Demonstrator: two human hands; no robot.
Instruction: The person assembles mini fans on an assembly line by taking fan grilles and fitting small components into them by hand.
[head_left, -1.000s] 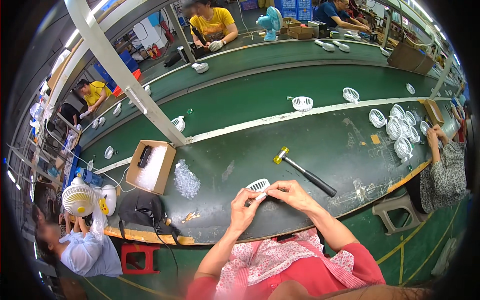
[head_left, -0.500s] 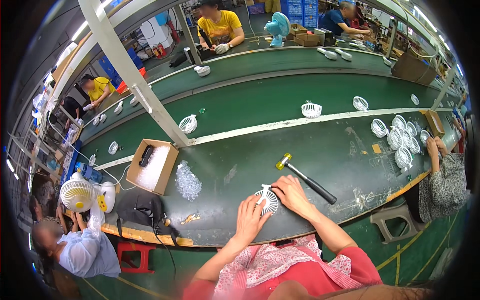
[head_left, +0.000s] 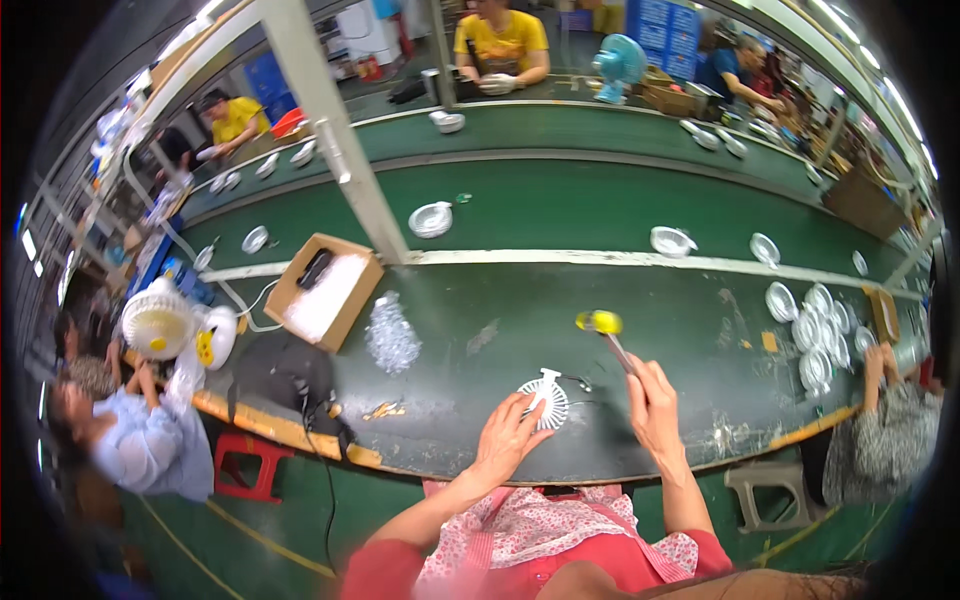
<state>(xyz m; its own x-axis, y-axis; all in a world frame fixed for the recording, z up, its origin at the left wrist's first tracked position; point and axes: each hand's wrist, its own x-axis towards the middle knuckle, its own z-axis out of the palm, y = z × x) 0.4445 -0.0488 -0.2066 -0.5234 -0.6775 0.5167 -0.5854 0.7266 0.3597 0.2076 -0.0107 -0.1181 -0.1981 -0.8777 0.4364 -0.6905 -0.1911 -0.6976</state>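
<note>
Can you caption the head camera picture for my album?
Left hand on a white round grille, right hand gripping a yellow-headed hammer.

L hand [head_left: 508, 437] holds white round slatted plastic guard [head_left: 552, 402] down; R hand [head_left: 653, 408] grips yellow-headed hammer [head_left: 606, 325], head fwd-left of R. Small clear plastic pcs [head_left: 392, 338] & open brown cardboard box [head_left: 350, 307] sit fwd-left of L.

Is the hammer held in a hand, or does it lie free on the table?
Held: the right hand grips the hammer by its handle, and the yellow head sticks out.
</note>
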